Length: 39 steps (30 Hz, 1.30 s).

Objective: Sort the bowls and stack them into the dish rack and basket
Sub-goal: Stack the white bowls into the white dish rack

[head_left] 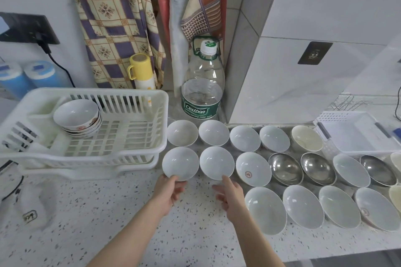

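Note:
Several white and steel bowls stand in rows on the speckled counter. My left hand touches the near rim of a plain white bowl, thumb on the rim, fingers loosely spread below. My right hand reaches the near rim of the white bowl beside it, one fingertip touching, the other fingers relaxed. A white plastic dish rack at the left holds a stack of patterned bowls. A white basket sits at the right, behind the bowls.
A large Cestbon water bottle and a yellow flask stand at the back wall. Steel bowls lie in the middle row. A grey cloth lies at the left on the counter. The counter's front edge runs at lower right.

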Motion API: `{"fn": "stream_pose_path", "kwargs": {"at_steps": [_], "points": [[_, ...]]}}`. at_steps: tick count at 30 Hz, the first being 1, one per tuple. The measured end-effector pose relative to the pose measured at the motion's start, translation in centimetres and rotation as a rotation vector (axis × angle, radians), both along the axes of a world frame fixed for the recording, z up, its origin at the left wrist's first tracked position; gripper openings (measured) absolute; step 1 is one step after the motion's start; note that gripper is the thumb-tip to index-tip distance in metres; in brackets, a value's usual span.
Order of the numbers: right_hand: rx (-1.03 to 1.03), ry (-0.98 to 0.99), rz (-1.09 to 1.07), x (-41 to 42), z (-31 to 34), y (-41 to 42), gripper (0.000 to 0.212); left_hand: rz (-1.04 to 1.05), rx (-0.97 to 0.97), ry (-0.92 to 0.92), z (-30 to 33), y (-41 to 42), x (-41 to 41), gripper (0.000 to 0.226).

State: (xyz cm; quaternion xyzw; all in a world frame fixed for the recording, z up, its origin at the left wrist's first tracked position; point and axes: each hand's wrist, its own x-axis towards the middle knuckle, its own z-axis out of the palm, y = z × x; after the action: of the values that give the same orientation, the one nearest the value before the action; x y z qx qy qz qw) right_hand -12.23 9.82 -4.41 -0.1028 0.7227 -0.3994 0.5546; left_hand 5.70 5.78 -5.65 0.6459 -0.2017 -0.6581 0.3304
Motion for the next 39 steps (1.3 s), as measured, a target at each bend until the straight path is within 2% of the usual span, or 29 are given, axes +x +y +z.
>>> {"fn": "stream_pose_path", "kwargs": {"at_steps": [10, 16, 21, 25, 29, 31, 35, 39], "points": [[-0.031, 0.060, -0.053, 0.4, -0.7, -1.5, 0.021, -0.059, 0.005, -0.021, 1.2, 1.8, 2.6, 0.023], [-0.057, 0.094, -0.200, 1.8, 0.5, -0.9, 0.013, -0.207, -0.076, -0.028, 3.8, 2.9, 5.3, 0.029], [-0.217, 0.112, -0.325, 4.3, 3.6, -0.3, 0.009, -0.328, -0.183, 0.026, 7.7, 2.9, 8.8, 0.031], [-0.420, 0.158, -0.361, 7.2, 7.9, -1.6, 0.017, -0.296, -0.232, 0.073, 10.3, 2.7, 11.9, 0.030], [-0.540, 0.161, -0.281, 11.1, 11.4, -4.3, 0.027, -0.192, -0.274, 0.064, 11.1, 1.5, 15.9, 0.030], [-0.553, 0.181, -0.204, 13.3, 12.1, -6.1, 0.018, -0.114, -0.309, 0.050, 11.4, 0.6, 18.1, 0.027], [-0.533, 0.237, -0.017, 17.3, 12.2, -9.6, 0.016, 0.057, -0.402, 0.035, 11.9, -1.8, 22.3, 0.017], [-0.430, 0.323, 0.192, 20.3, 11.3, -13.0, 0.019, 0.175, -0.464, -0.036, 11.9, -4.6, 25.8, 0.020]]}}
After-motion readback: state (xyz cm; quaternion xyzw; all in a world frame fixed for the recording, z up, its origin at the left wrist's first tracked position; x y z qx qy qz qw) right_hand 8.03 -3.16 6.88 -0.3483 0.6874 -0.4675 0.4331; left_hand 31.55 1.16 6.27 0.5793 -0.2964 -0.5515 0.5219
